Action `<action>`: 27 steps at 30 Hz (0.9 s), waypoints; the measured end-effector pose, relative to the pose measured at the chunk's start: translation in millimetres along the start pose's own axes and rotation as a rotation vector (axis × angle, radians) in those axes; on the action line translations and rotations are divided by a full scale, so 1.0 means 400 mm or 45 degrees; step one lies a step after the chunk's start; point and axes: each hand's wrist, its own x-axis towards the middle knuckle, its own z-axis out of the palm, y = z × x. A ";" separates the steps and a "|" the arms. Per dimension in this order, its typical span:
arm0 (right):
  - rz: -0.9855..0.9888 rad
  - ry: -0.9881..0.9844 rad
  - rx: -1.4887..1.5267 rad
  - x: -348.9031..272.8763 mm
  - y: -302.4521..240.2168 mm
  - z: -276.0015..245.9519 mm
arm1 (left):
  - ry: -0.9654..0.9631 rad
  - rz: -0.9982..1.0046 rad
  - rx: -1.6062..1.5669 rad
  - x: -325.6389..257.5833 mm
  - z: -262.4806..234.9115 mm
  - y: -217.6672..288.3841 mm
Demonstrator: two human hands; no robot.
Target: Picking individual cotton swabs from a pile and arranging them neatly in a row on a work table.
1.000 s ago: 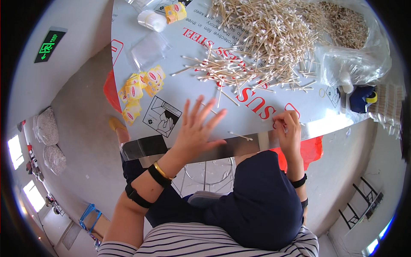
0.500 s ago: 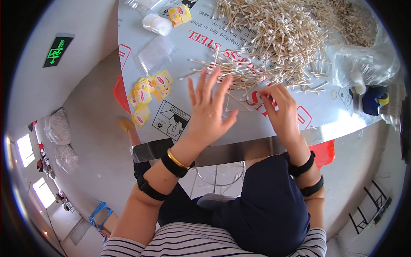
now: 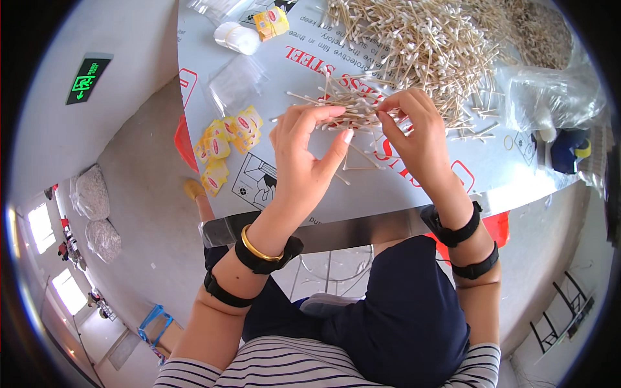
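Note:
A small loose heap of cotton swabs, wooden sticks with white tips, lies on the film-covered table in front of me. At its left edge my left hand is open, its fingers bent over the sticks and the thumb held apart. On the heap's right side, my right hand has thumb and index finger pinched together among the swab tips. Whether a swab is between those fingertips I cannot make out. Behind and to the right rises a much larger pile of cotton swabs.
Yellow-and-white paper labels lie scattered at the left, below clear flat bags. Farther back are a bundled label stack and a white roll. Crumpled clear plastic and a tape dispenser sit at the right.
My right hand has moved up and left to the small heap. The left hand's spread fingers have curled down toward the swabs.

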 end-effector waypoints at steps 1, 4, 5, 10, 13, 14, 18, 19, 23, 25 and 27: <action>0.003 0.000 0.000 -0.004 -0.010 -0.004 | 0.011 -0.043 -0.185 0.012 0.005 0.013; -0.075 0.016 0.097 -0.015 -0.039 -0.011 | 0.022 -0.061 -0.398 0.030 0.025 0.023; -0.124 0.005 0.079 -0.018 -0.045 -0.013 | 0.021 -0.036 -0.429 0.033 0.027 0.023; -0.183 0.005 0.024 -0.022 -0.047 -0.026 | 0.009 -0.062 -0.419 0.033 0.020 0.032; -0.141 0.015 0.042 -0.028 -0.053 -0.034 | 0.035 0.009 -0.225 0.028 0.013 0.023; -0.153 0.016 0.025 -0.032 -0.056 -0.036 | 0.089 0.033 -0.158 0.027 0.012 0.020; -0.065 0.016 0.095 -0.043 -0.060 -0.061 | 0.077 0.098 -0.067 0.025 -0.004 0.035; -0.064 0.017 0.099 -0.046 -0.060 -0.061 | 0.052 0.108 -0.052 0.022 -0.008 0.038; 0.382 -0.033 0.959 -0.067 -0.052 -0.064 | -0.033 0.051 -0.190 0.010 -0.001 0.065; 0.550 -0.071 1.360 -0.069 -0.048 -0.061 | -0.045 0.006 -0.294 0.006 0.001 0.084; 0.389 -0.226 1.280 -0.069 -0.037 -0.062 | -0.059 -0.041 -0.394 0.004 0.002 0.096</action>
